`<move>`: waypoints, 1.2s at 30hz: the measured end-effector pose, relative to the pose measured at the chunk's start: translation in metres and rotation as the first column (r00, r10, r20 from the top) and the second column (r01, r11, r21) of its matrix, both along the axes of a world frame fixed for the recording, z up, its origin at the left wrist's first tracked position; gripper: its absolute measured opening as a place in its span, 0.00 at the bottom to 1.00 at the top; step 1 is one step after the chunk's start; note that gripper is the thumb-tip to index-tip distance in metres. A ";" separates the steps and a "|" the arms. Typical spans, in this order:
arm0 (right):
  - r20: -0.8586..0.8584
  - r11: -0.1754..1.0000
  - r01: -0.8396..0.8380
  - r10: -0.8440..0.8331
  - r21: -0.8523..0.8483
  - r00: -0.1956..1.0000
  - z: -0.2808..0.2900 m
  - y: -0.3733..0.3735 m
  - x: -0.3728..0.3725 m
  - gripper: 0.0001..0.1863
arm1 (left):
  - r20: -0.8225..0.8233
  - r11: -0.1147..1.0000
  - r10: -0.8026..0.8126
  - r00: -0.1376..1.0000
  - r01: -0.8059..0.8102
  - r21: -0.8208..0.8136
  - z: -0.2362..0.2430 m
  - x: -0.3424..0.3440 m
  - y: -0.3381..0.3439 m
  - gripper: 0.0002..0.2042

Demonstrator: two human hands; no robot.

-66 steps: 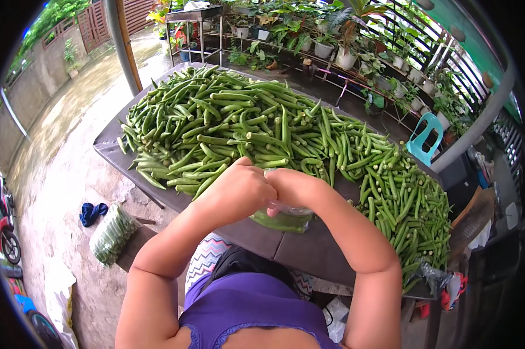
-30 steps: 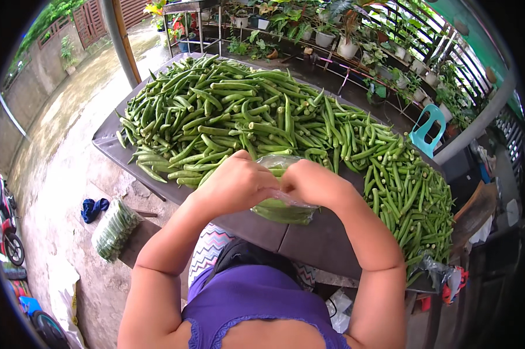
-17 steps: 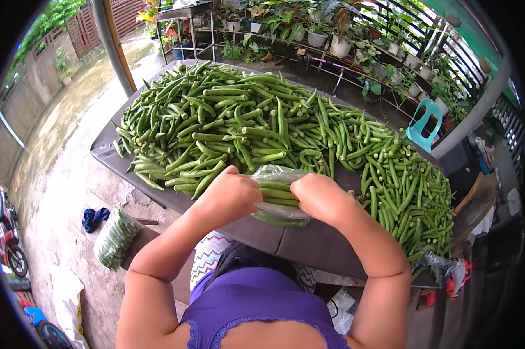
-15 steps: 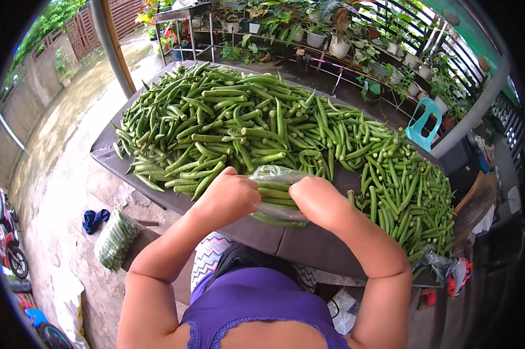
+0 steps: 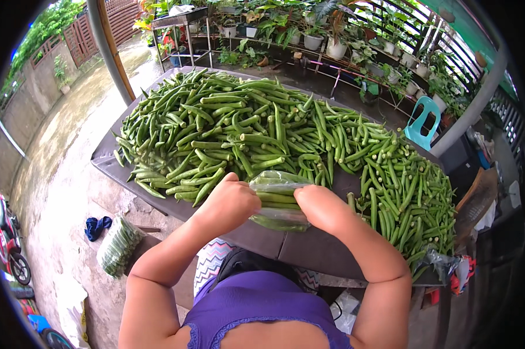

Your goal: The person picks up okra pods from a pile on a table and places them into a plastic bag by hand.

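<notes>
My left hand (image 5: 230,200) is closed on the left end of a clear plastic bag (image 5: 277,221), and my right hand (image 5: 315,203) grips its right end, fingers curled and partly hidden. Inside the bag, long green okra pods (image 5: 274,198) lie side by side, showing between my hands. The bag rests at the near edge of a dark folding table (image 5: 256,244). Just beyond it is a large heap of loose okra (image 5: 216,116), and a pile of thinner-looking pods (image 5: 405,203) spreads to my right.
A packed bag of okra (image 5: 120,247) and a dark blue cloth (image 5: 96,227) sit on a low bench to my left. A teal plastic chair (image 5: 422,125), a post (image 5: 111,58) and potted plants (image 5: 335,49) stand beyond the table. A motorbike (image 5: 9,244) is at far left.
My hands were together over the bag; they have moved apart to either end, and the pods between them now show. In the last half second the view has shifted slightly.
</notes>
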State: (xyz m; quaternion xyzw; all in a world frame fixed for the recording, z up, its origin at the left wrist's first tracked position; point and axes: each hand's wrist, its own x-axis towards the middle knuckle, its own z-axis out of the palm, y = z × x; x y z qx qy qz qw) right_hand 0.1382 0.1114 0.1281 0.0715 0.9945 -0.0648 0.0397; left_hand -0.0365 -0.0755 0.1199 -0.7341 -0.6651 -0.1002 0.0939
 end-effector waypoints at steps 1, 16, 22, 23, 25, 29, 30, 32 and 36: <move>-0.001 1.000 0.006 -0.006 0.000 1.000 0.001 -0.001 0.000 0.05 | -0.028 1.000 0.014 1.000 -0.014 -0.011 0.000 0.000 0.002 0.05; -0.633 1.000 0.015 0.001 0.020 0.774 0.053 -0.011 0.040 0.18 | 0.372 0.983 0.033 0.928 -0.097 0.156 0.044 -0.012 0.001 0.18; -0.411 0.728 0.173 -0.548 -0.663 0.729 0.023 0.018 0.037 0.07 | 0.720 0.997 0.071 0.690 -0.029 -0.071 -0.005 -0.037 0.025 0.39; -0.430 0.711 0.118 -0.540 -0.693 0.724 0.020 0.020 0.035 0.07 | 0.834 0.999 0.035 0.551 0.011 -0.049 -0.017 -0.039 0.034 0.35; -0.481 0.586 -0.068 -0.588 -0.808 0.651 -0.005 0.028 0.023 0.12 | 0.957 0.989 0.140 0.254 -0.073 -0.125 -0.025 -0.026 0.046 0.22; -0.608 0.596 -0.238 -0.554 -0.767 0.569 -0.030 0.030 0.009 0.30 | 0.956 0.899 -0.125 0.267 -0.378 0.223 -0.079 -0.016 0.079 0.08; -0.636 0.631 -0.237 -0.535 -0.738 0.557 -0.036 0.023 0.006 0.32 | 0.972 0.870 -0.115 0.205 -0.451 0.198 -0.076 -0.009 0.084 0.09; -0.605 0.771 -0.010 -0.491 -0.636 0.626 -0.046 0.001 0.000 0.34 | 0.964 0.852 -0.074 0.255 -0.487 0.194 -0.065 -0.004 0.085 0.11; -0.749 0.850 0.120 -0.512 -0.514 0.421 -0.111 -0.013 -0.002 0.25 | 0.962 0.881 -0.090 0.258 -0.429 0.198 -0.065 -0.002 0.094 0.12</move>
